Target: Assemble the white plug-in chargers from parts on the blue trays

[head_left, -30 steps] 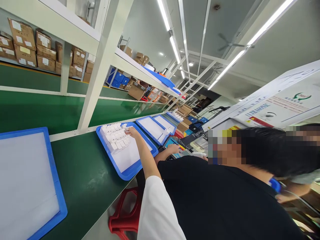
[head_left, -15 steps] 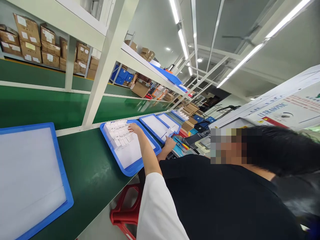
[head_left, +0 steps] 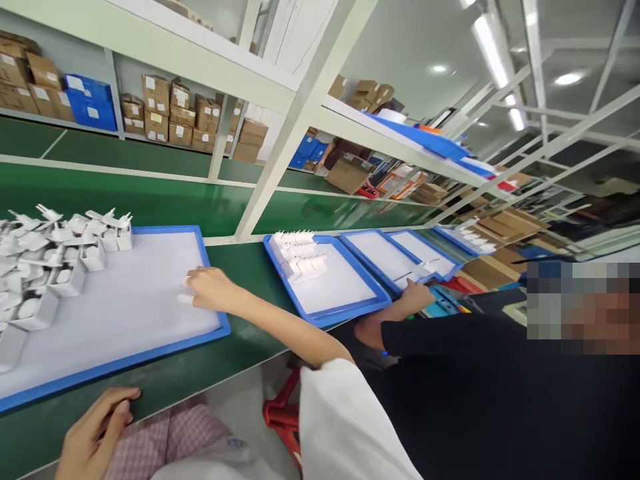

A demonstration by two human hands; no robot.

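My right hand (head_left: 210, 288) is over the right part of the nearest blue tray (head_left: 215, 327), fingers closed on a small white plastic piece (head_left: 185, 299), blurred by motion. White power adapter housings (head_left: 70, 277), several with two-pin plugs, crowd the tray's left side on a white liner. My left hand (head_left: 97, 430) is at the table's front edge, below that tray. Its fingers are loosely bent with the thumb apart, and nothing shows in them. Farther right, a second blue tray (head_left: 345, 319) bears rows of white plug pieces (head_left: 303, 257) at its left end.
Beside me on the right sits a co-worker in a black shirt (head_left: 465, 387), with a hand (head_left: 417, 297) by farther blue trays (head_left: 370, 248). A white frame post (head_left: 285, 160) rises at the table's back. A red stool (head_left: 283, 413) stands below the green table (head_left: 245, 280).
My right hand has moved left from the second tray to the nearest tray. The view has swung left, bringing the adapter housings and my left hand into sight.
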